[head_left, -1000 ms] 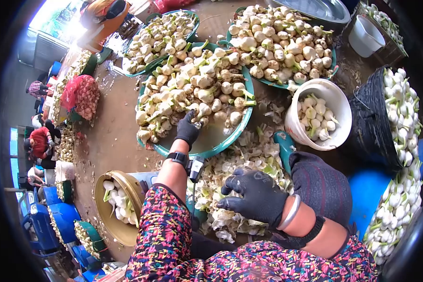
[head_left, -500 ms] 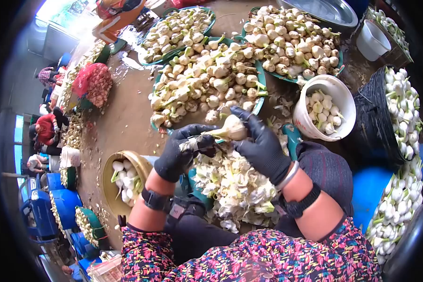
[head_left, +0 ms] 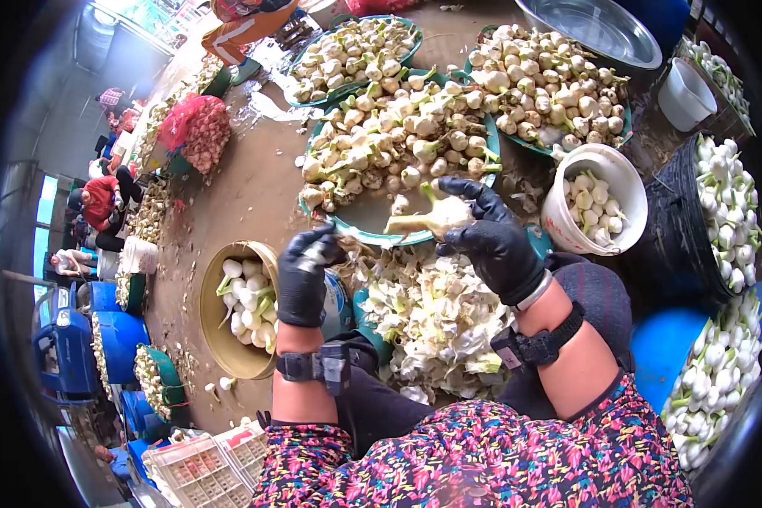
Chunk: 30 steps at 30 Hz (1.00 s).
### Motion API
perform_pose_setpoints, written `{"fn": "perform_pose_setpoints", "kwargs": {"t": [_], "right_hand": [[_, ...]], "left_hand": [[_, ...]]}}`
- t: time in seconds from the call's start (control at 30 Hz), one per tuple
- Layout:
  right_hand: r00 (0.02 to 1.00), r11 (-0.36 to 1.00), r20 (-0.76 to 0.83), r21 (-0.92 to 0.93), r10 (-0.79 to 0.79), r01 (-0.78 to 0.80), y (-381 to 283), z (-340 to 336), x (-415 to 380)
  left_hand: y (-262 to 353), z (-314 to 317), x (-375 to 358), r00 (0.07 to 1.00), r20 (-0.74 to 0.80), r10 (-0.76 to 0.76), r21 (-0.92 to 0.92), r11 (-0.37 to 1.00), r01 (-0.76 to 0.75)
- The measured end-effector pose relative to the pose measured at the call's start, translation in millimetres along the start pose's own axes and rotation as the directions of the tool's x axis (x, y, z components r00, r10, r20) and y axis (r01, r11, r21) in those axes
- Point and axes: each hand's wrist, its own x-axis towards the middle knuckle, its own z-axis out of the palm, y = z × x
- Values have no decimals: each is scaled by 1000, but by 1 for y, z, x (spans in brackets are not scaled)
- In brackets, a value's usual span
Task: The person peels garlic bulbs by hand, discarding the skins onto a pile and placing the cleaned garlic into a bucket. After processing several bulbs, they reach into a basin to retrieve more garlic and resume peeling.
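My right hand (head_left: 504, 254), in a black glove, grips a garlic bulb (head_left: 450, 218) whose pale stalk points left. My left hand (head_left: 303, 275), also gloved in black, is apart from the bulb with its fingers closed together. Something whitish shows along those fingers, but whatever they hold is too hidden to name. Below and between both hands lies a heap of loose garlic peelings (head_left: 436, 317). Just beyond them, a green-rimmed tub (head_left: 381, 235) carries a pile of unpeeled garlic bulbs (head_left: 398, 140).
A tan bucket (head_left: 214, 339) with white peeled bulbs stands at left. To the right are a white bucket (head_left: 559, 224) of bulbs and a black basket (head_left: 665, 212) of peeled garlic. More garlic tubs lie ahead; several people work at far left.
My left hand has drawn away from the bulb's stalk. The bulb in my right hand has turned, its stalk still leftward. The whole view has shifted, with surroundings appearing further right.
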Motion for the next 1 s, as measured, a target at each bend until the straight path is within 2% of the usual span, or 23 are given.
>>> {"fn": "perform_pose_setpoints", "kwargs": {"t": [0.03,0.07,0.1,0.13,0.17,0.2,0.23,0.27,0.3,0.33,0.37,0.4,0.43,0.47,0.53,0.57,0.6,0.7,0.77,0.83,0.9,0.93,1.0], "right_hand": [[999,999,-47,22,26,-25,1,0,2],[994,998,-95,46,54,-50,2,0,4],[995,998,-104,-69,-3,-5,4,3,3],[991,992,-121,-121,-49,35,11,5,4],[991,964,-110,-262,-78,47,11,7,1],[993,921,-69,-383,-100,66,12,10,-1],[989,903,-7,-409,-149,134,19,10,-2],[977,886,84,-412,-198,215,28,9,2],[985,909,104,-381,-140,169,22,17,3],[984,866,101,-468,-145,175,21,20,3],[951,829,226,-476,-209,295,21,24,8],[974,916,159,-342,-163,209,25,26,4],[975,909,143,-360,-168,210,28,25,4],[962,834,131,-479,-240,273,38,10,4],[990,907,44,-397,-135,141,34,17,-2],[997,944,34,-322,-70,77,31,29,-2],[995,912,33,-399,-91,96,29,32,-2],[993,907,61,-404,-102,118,35,20,2],[994,890,-15,-447,-111,93,38,14,3],[992,884,4,-453,-128,116,38,10,3],[988,893,67,-421,-142,157,42,-4,7],[967,839,129,-482,-219,254,44,-1,7],[966,805,160,-534,-203,258,46,1,7]], "left_hand": [[1,7,-3,995,96,-10,255,967,-15],[-1,13,-7,982,185,-46,492,869,-52],[-10,16,-12,962,248,-113,376,926,12],[-7,32,-17,958,269,-100,350,937,0],[-11,44,-20,954,247,-168,171,977,127],[-11,56,-23,969,195,-154,105,985,135],[-6,61,-19,933,329,-149,127,985,112],[-18,55,-14,936,325,-135,170,982,83],[-43,48,-3,917,350,189,205,940,-272],[-44,56,-2,966,255,35,21,999,-42],[-34,56,-2,935,285,210,35,973,-229],[-27,55,-6,953,299,39,-124,992,-2],[-12,49,-9,953,303,-31,112,994,-4],[-27,47,-7,932,347,105,-42,994,-97],[-20,48,-11,925,373,-74,-112,986,124],[-27,48,-11,924,378,-55,-205,968,141],[-29,46,-11,918,393,-59,-252,953,170],[-19,43,-12,924,380,-39,-212,969,128],[-18,42,-14,910,414,-1,-341,927,157],[-21,42,-13,916,402,0,-341,928,150],[-9,41,-16,920,391,-20,-300,942,148],[-16,43,-14,933,358,-27,-280,951,134],[-30,48,-9,952,307,-15,-362,923,131]]}}
